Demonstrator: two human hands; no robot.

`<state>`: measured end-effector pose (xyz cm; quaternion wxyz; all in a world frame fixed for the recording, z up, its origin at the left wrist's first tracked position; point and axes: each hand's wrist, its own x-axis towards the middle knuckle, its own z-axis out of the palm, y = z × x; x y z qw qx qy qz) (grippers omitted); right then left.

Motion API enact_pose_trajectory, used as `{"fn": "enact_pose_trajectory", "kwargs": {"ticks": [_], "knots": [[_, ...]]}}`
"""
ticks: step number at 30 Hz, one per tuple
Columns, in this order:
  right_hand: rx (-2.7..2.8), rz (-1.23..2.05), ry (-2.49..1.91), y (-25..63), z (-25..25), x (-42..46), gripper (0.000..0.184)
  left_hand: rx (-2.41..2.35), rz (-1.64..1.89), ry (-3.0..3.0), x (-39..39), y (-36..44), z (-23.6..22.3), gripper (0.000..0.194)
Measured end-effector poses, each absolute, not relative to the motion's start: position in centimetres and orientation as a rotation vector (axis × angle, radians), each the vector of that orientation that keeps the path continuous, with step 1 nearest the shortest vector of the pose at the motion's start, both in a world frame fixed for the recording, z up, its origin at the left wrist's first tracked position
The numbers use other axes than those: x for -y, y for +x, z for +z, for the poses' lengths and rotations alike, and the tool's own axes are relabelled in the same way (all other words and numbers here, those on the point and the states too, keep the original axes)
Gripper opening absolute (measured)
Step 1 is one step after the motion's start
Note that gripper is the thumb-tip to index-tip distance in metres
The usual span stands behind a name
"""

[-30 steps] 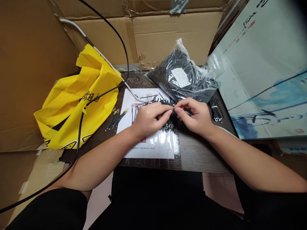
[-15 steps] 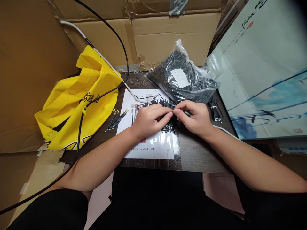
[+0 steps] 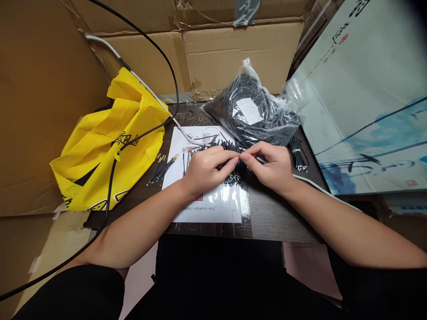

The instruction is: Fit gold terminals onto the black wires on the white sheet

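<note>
Over the printed sheet (image 3: 213,213), my left hand (image 3: 208,166) is closed in a pinch of thumb and forefinger. My right hand (image 3: 270,166) pinches as well, its fingertips meeting those of the left. Whatever small thing lies between the fingertips is too small and covered to make out. Just behind and below the fingers is a pile of short black wires (image 3: 230,178), partly hidden by my left hand. A white cable (image 3: 313,182) runs across the table beneath my right hand.
Wires with gold-coloured ends (image 3: 163,169) lie on the left. A clear bag of black pieces (image 3: 230,106) stands behind, with a tied black wire bundle (image 3: 299,155) at its right. A yellow bag (image 3: 96,146) and black cable (image 3: 111,186) occupy the left; cardboard (image 3: 240,58) walls the back.
The camera view has shifted very slightly. Both hands keep nearly the same pinching pose, fingertips together above the pile.
</note>
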<state>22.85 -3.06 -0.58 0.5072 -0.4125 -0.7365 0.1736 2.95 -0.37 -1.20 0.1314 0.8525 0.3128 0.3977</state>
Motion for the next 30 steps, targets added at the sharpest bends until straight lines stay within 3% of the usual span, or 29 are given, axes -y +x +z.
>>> {"fn": "enact_pose_trajectory", "kwargs": {"ticks": [8, 15, 24, 30], "knots": [[1.732, 0.614, -1.021, 23.02, -0.96, 2.75, 0.008, -0.899, 1.171, 2.467, 0.28, 2.89, -1.19, 0.016], [1.761, 0.566, -1.028, 22.87, -0.77, 2.89, 0.011, -0.892, 1.203, 2.487, 0.2, 2.91, -1.2, 0.015], [1.868, 0.543, -1.066, 22.88, -0.93, 2.42, 0.034, -0.863, 1.191, 2.495, 0.45, 3.24, -0.63, 0.009], [1.881, 0.605, -1.024, 22.96, -1.12, 2.33, 0.029, -0.821, 1.175, 2.505, 0.39, 3.21, -0.64, 0.007]]}}
